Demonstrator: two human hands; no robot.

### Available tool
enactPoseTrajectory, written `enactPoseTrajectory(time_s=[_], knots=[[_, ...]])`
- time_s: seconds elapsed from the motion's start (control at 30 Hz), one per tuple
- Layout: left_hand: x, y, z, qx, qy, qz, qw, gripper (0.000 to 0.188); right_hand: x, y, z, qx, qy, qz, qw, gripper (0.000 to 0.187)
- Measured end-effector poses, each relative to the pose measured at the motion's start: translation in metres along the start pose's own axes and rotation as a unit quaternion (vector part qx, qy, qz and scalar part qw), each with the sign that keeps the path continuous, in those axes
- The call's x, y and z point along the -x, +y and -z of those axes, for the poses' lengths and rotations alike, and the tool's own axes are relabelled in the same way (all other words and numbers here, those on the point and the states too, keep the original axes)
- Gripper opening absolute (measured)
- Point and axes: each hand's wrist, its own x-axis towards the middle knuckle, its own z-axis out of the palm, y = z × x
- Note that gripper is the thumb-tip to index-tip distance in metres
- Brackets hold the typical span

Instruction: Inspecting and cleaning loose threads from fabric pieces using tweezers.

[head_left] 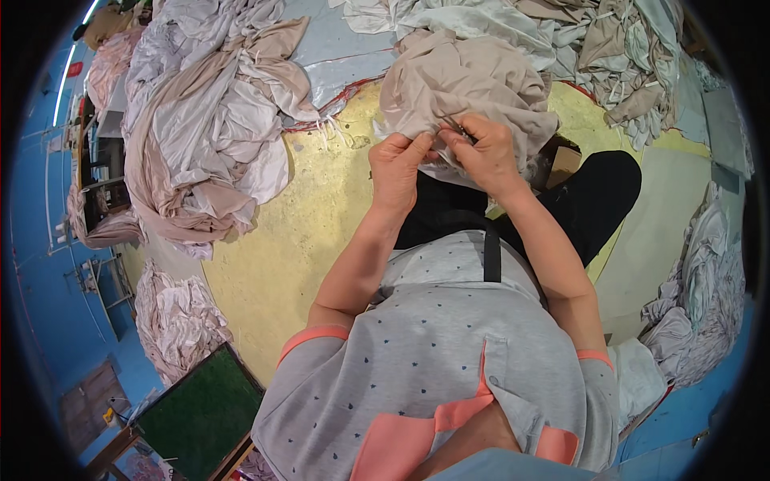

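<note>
A bunched piece of beige and white cloth (465, 80) lies in front of my lap. My left hand (395, 170) is closed in a pinch on the near edge of this cloth. Just to its right, my right hand (489, 156) grips small dark metal snips (455, 125), their thin points directed up and to the left over the cloth. The thumbs and fingertips of both hands nearly meet at the cloth's edge. Exactly what lies between the right fingertips and the cloth is too small to make out.
Large heaps of beige and white cloth lie at the left (200, 120) and far right (626, 56). Under me is a worn yellow surface (281, 264). A dark green board (200, 413) stands at lower left. Beside my black-trousered knee (601, 192) sits a small cardboard box (565, 164).
</note>
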Motion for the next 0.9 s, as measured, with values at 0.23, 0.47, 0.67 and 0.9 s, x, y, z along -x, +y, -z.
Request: enactPoseTrajectory(time_s=[0.23, 0.47, 0.67, 0.9], knots=[[-0.002, 0.0, -0.01, -0.06, -0.004, -0.028, 0.998, 0.006, -0.011, 0.008, 0.021, 0.031, -0.033, 0.045, 0.998, 0.011], [-0.004, -0.002, -0.019, -0.152, -0.003, -0.034, 0.988, 0.01, -0.012, 0.013, 0.031, -0.275, -0.093, -0.175, 0.941, 0.011], [-0.004, -0.006, -0.028, -0.199, 0.014, -0.038, 0.979, 0.009, -0.002, 0.026, 0.035, -0.513, -0.122, -0.26, 0.809, 0.015], [-0.002, -0.015, -0.026, -0.215, 0.04, -0.03, 0.975, 0.009, -0.002, 0.019, 0.044, -0.306, -0.122, -0.12, 0.937, 0.015]])
